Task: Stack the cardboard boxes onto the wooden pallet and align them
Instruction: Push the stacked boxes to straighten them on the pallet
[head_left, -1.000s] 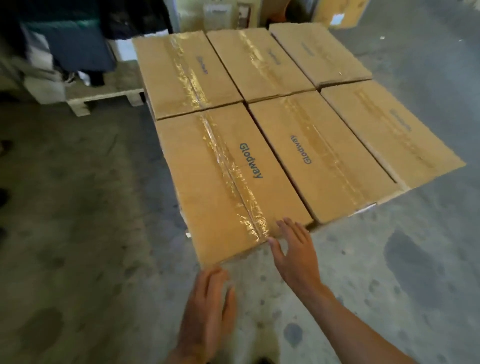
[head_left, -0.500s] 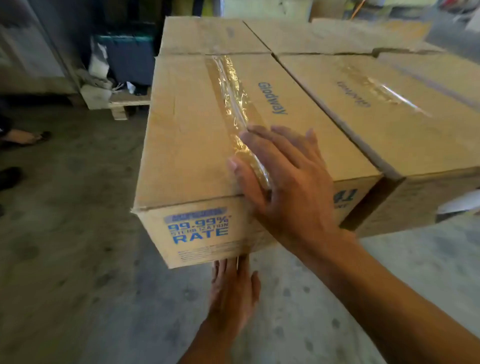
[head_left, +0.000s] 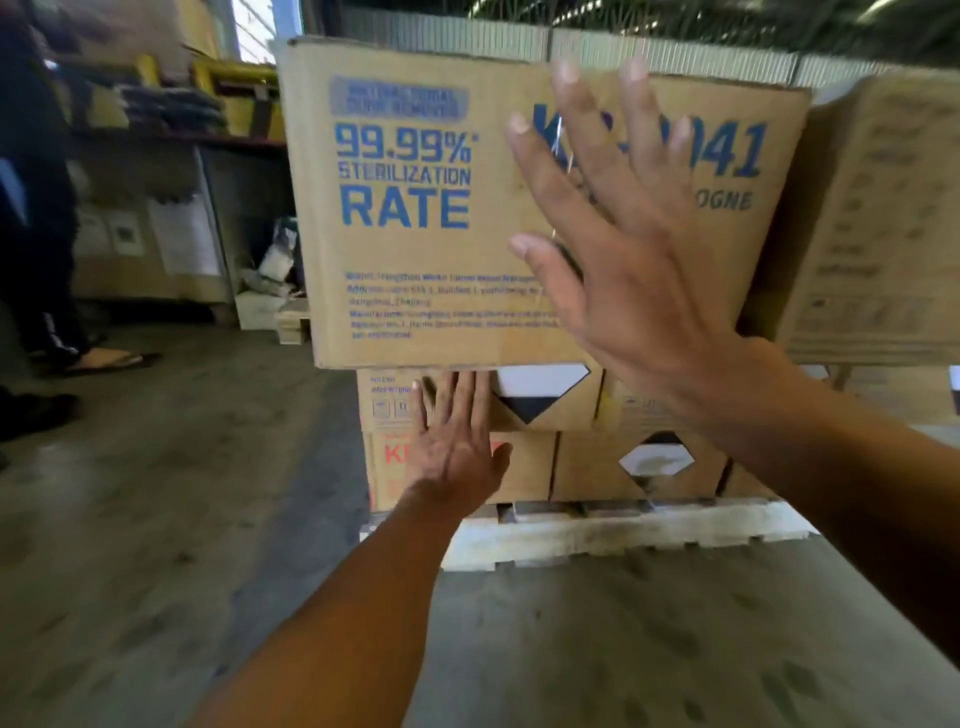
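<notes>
Cardboard boxes are stacked in layers on the wooden pallet (head_left: 623, 535), which rests on the concrete floor (head_left: 156, 519). The top box (head_left: 415, 234), printed "99.99% STERILIZATION RATE", sits at the near left corner of the stack, just beside a neighbouring box (head_left: 883, 218) of the same layer. Its near face and left edge appear to overhang the lower boxes (head_left: 582, 467).

The right hand (head_left: 634, 280) is held flat at the end face of the top box, its fingers (head_left: 589, 140) spread straight and gripping nothing; whether contact is made cannot be told through the blur. The left hand (head_left: 457, 447) is pressed flat on a lower box, fingers (head_left: 452, 400) straight and pointing up, nothing gripped.

The step in hand is judged to be alignment. The top box is best pushed with the whole palm, low and central on its face, so that it slides square rather than twists. The lower layer should be steadied meanwhile, and its face used as the reference for flushness. Force should be eased as the faces meet, lest the box be driven past the edge.
</notes>
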